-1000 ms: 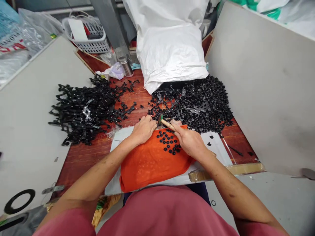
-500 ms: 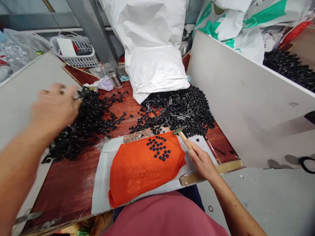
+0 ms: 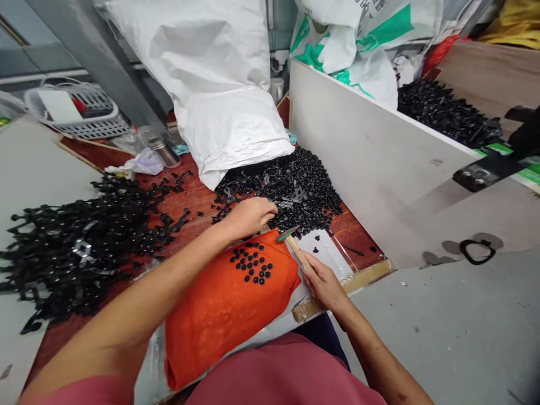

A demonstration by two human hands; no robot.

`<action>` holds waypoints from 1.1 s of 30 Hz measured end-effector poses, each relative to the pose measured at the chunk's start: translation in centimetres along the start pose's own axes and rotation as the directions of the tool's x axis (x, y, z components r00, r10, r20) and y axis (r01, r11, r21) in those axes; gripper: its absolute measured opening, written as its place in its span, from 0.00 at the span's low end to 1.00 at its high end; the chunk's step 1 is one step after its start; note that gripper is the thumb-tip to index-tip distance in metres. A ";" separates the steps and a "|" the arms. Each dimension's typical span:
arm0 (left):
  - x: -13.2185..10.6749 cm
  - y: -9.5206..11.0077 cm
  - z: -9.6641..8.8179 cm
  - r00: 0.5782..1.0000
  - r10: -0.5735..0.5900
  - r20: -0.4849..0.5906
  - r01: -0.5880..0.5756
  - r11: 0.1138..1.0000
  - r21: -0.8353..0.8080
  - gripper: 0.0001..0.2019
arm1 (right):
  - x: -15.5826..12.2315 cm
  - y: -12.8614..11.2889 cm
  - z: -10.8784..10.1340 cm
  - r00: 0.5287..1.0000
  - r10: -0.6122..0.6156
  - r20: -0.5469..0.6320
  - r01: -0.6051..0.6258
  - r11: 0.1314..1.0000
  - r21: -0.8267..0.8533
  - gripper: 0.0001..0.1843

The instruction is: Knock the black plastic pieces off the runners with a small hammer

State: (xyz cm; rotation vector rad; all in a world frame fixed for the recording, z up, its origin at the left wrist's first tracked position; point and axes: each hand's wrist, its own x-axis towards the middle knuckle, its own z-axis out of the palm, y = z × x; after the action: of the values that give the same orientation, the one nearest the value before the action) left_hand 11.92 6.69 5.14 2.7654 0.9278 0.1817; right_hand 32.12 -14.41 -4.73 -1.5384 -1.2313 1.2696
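My right hand (image 3: 324, 283) grips a small hammer (image 3: 298, 253) by its pale wooden handle. The green head, tapering to a grey tip, rests over the top right corner of an orange cloth pad (image 3: 211, 322). Several round black button-like pieces (image 3: 255, 268) stand in loose rows on the cloth. My left hand (image 3: 253, 217) is at the near edge of a heap of small black plastic parts (image 3: 312, 188), just beyond the pad. Its fingers are curled together; what lies between them, if anything, is hidden.
A heap of black strip-like parts (image 3: 84, 242) covers the left of the red table. A white sack (image 3: 236, 124) lies behind the small parts. A grey partition board (image 3: 358, 152) borders the right side. At the back left are a plastic basket (image 3: 97, 126) and a metal flask (image 3: 162, 152).
My left hand has moved right, from the strip-like heap to the small-parts heap. My right hand keeps its hold on the hammer. The view has turned to the right.
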 end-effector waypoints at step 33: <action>-4.7 3.2 -0.6 0.877 -0.477 0.058 -0.106 -0.310 -0.945 0.16 | 0.3 0.2 -0.4 0.997 0.053 0.054 -0.062 0.980 0.190 0.22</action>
State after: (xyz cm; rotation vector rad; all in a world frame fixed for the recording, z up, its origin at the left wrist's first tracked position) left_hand 9.93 1.41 6.27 0.8156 0.6617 0.9568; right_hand 32.59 -14.13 -4.94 -1.4201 -1.0673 1.4272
